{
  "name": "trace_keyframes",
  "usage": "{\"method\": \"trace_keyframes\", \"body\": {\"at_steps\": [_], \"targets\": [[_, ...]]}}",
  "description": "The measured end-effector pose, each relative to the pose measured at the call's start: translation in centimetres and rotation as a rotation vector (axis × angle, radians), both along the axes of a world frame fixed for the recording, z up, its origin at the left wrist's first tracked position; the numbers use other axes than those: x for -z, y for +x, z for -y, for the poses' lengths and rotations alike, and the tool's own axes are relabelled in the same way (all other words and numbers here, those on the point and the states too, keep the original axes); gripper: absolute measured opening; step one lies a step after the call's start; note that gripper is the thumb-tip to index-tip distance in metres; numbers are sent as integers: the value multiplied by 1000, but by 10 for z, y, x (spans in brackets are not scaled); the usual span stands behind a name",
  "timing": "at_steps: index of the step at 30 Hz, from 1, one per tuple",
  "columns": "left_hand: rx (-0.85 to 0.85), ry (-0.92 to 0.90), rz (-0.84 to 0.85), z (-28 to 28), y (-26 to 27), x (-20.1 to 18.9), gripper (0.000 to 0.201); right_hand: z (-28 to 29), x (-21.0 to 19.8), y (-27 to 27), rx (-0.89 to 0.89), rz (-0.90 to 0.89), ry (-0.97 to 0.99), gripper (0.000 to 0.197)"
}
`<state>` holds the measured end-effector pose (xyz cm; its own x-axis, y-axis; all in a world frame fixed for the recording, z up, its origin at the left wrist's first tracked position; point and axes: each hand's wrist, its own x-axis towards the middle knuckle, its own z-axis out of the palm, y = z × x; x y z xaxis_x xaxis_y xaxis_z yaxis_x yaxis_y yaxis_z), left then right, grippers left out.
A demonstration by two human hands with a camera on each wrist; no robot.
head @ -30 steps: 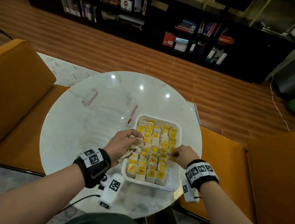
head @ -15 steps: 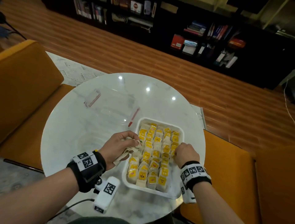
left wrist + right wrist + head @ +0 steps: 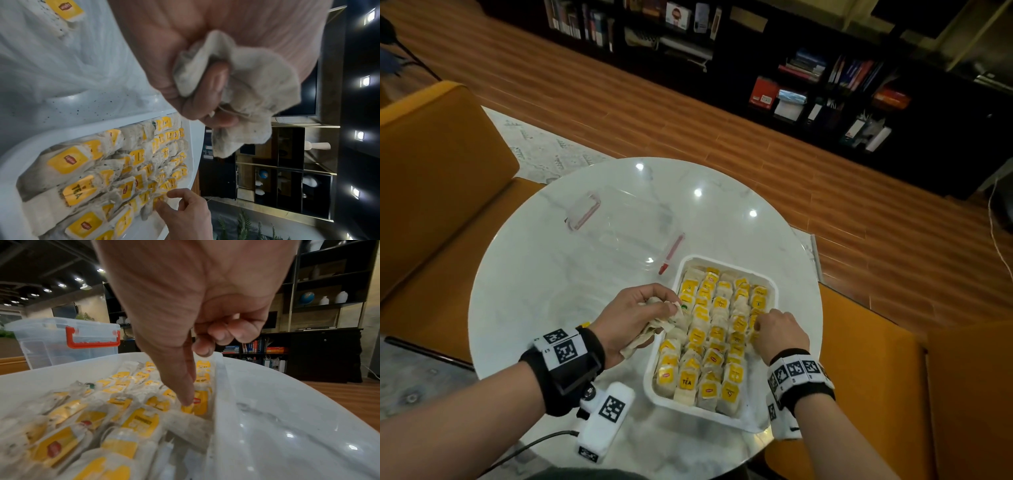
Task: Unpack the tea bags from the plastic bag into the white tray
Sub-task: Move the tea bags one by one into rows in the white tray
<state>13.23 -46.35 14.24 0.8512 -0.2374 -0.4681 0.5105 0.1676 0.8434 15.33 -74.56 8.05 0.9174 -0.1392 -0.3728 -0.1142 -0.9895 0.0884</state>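
Observation:
The white tray point(image 3: 726, 262) sits on the round table, packed with rows of tea bags point(image 3: 717, 337) with yellow tags. My left hand point(image 3: 671, 310) hovers at the tray's left edge and grips a crumpled bunch of tea bags point(image 3: 248, 91). Over the rightmost row, my right hand point(image 3: 757, 325) points down. Its thumb point(image 3: 186, 391) and forefinger pinch a yellow tag point(image 3: 158, 200), and the other fingers are curled. A crumpled clear film point(image 3: 755, 424), perhaps the plastic bag, lies at the tray's near right corner.
A clear lidded box point(image 3: 619, 233) with red latches stands behind the tray on the white marble table point(image 3: 544, 291). One loose tea bag point(image 3: 65, 9) lies on the table by my left wrist. Orange seats point(image 3: 431, 192) flank the table. A white marker block point(image 3: 606, 418) with a cable lies near me.
My right hand has moved up the rightmost row, away from me. The left hand has kept its bunch beside the tray's left edge. The head view has shifted slightly.

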Motion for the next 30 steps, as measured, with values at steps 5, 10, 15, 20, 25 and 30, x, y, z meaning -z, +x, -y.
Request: {"method": "trace_keyframes", "body": {"at_steps": [5, 10, 15, 20, 25, 30], "targets": [[16, -7, -6, 2, -1, 1, 15, 0, 9, -6, -82, -38, -36, 17], [10, 0, -5, 1, -2, 2, 14, 1, 22, -8, -115, -65, -167, 23], [-1, 7, -9, -1, -4, 3, 13, -4, 25, -9, -139, -60, -225, 22], [3, 3, -19, -2, -5, 6, 6, -4, 1, -14, -86, -39, -74, 23], [15, -11, -24, 6, -3, 3, 7, -28, -52, -32, -22, 204, 494, 19], [53, -60, -3, 22, -2, -5, 7, -66, -84, -49, 68, 136, 1179, 37]]}}
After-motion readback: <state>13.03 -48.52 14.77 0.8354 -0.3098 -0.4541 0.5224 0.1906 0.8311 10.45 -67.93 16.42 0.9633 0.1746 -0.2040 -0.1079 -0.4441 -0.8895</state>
